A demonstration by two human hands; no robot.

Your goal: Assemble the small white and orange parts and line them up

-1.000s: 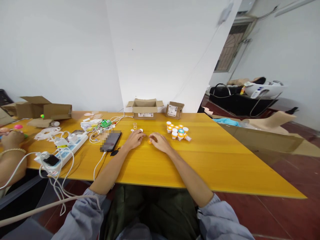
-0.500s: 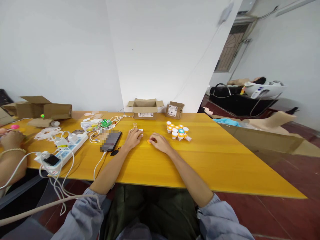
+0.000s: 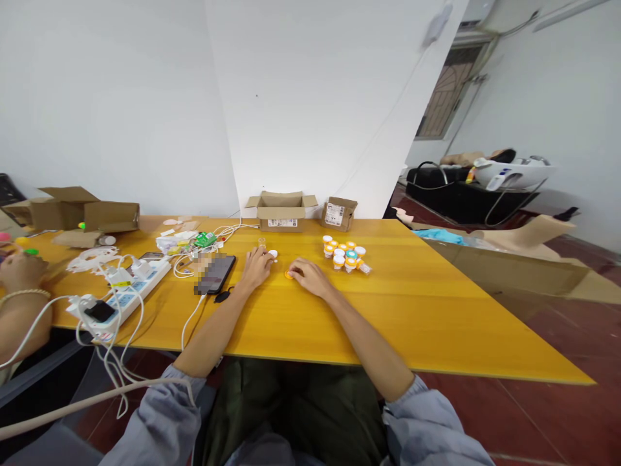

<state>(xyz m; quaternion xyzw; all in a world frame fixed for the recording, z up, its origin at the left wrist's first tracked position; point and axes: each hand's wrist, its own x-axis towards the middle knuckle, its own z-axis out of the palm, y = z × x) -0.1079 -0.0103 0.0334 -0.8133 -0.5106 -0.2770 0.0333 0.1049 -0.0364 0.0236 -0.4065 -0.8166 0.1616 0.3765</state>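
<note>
My left hand rests over the table with its fingers spread, holding nothing that I can see. Its fingertips are close beside a white cap. Just behind that hand stands a small clear container. My right hand has its thumb and fingers pinched on a small orange ring-shaped lid at the tabletop. To the right of it is a cluster of several small clear jars with white, orange and teal lids; one of them lies on its side.
An open cardboard box and a smaller carton stand against the wall. On the left are a phone, a power strip with tangled cables, and another person's hand. The yellow table ends at its right edge.
My left hand has drawn slightly left, leaving the white cap more exposed. My right hand stays at the orange lid. The other person's hand at far left has shifted a little.
</note>
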